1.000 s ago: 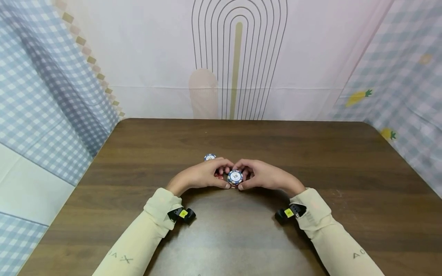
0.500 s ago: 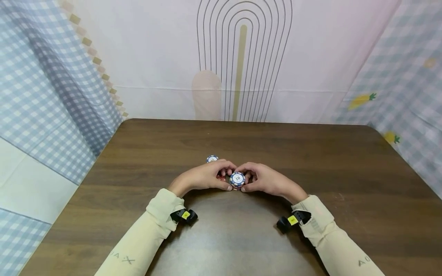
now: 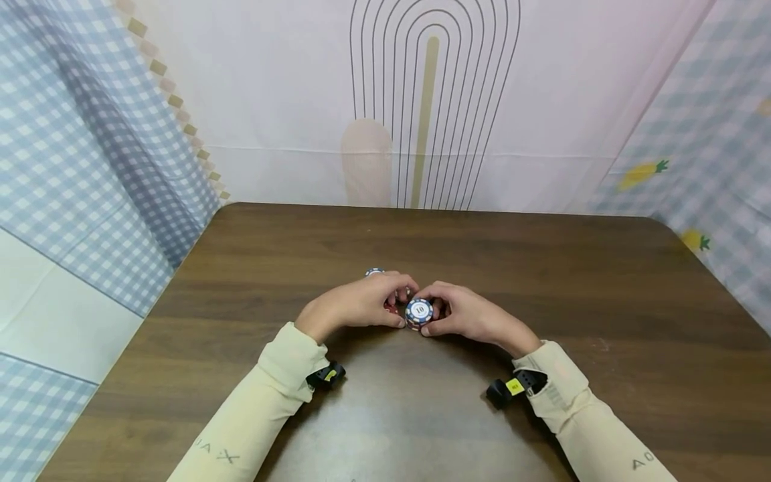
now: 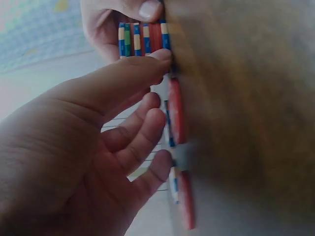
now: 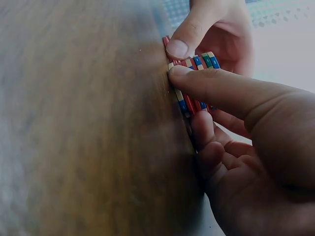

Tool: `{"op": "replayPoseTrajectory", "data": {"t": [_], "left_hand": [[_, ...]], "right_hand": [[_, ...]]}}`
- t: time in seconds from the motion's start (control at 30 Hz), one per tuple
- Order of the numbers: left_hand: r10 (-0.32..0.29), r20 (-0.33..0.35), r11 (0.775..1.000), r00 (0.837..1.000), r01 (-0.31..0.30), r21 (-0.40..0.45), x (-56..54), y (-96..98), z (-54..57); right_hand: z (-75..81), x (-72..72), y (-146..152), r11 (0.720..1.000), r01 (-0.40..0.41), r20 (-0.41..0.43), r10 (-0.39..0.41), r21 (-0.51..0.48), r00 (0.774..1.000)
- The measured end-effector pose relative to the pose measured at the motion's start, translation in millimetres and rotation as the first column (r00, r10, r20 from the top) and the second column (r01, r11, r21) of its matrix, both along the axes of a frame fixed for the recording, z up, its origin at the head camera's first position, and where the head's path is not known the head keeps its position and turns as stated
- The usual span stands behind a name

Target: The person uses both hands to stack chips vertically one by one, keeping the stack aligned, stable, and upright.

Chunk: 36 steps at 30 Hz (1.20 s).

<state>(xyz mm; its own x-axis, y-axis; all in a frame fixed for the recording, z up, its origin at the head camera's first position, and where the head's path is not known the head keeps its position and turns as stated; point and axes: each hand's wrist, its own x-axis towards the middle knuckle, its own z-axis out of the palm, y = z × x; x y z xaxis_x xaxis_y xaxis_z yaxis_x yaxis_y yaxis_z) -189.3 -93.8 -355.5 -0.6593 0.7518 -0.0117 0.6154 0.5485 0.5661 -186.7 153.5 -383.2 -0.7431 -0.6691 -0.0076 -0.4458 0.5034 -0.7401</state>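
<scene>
A stack of poker chips [image 3: 419,310], topped by a blue-and-white one marked 10, stands on the brown table [image 3: 385,388]. Its blue, green and red edges show in the left wrist view. My right hand [image 3: 472,314] pinches the stack from the right between thumb and fingers. At the stack's left side, my left hand [image 3: 355,299] is bent with its thumb tip right by the lower edge; its other fingers hold nothing. Beneath that hand lies a red chip [image 3: 391,308], partly hidden. Just past its knuckles a blue-and-white chip [image 3: 375,271] shows.
In the left wrist view, another red chip [image 4: 187,201] lies low on the table below the fingers. A white patterned cloth [image 3: 271,107] hangs behind the table. Blue checked cloth [image 3: 78,134] hangs at the left, with more on the right.
My left hand has drawn slightly left from the stack and covers more of the far blue-and-white chip. My right hand keeps its pinch. The head view has shifted a little.
</scene>
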Motion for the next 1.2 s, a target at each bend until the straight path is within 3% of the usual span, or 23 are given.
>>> {"op": "replayPoseTrajectory", "data": {"t": [0.2, 0.37, 0.5, 0.8, 1.2], "left_hand": [[0.054, -0.068, 0.989, 0.996, -0.063, -0.136, 4.4, -1.8, 11.2], [0.096, -0.127, 0.959, 0.987, -0.126, -0.253, 7.3, -5.3, 17.7], [0.108, -0.125, 0.935, 0.986, -0.143, -0.324, 9.4, -5.7, 22.6], [0.152, -0.089, 0.912, 0.984, -0.175, -0.371, 13.3, 1.8, 26.6], [0.220, -0.111, 0.882, 0.969, -0.246, -0.401, 16.2, 6.8, 26.1]], "right_hand": [[1.1, 0.1, 1.0, 1.000, -0.003, -0.016, 0.003, 0.010, 1.000], [2.4, 0.7, 1.3, 1.000, 0.001, 0.012, -0.002, 0.018, 1.000], [3.5, 1.7, 1.6, 1.000, 0.011, 0.027, -0.012, 0.022, 1.000], [1.9, 0.9, 0.2, 1.000, 0.011, 0.034, -0.011, 0.011, 0.999], [3.2, 0.9, -0.7, 1.000, 0.012, 0.020, -0.012, 0.016, 1.000]]}}
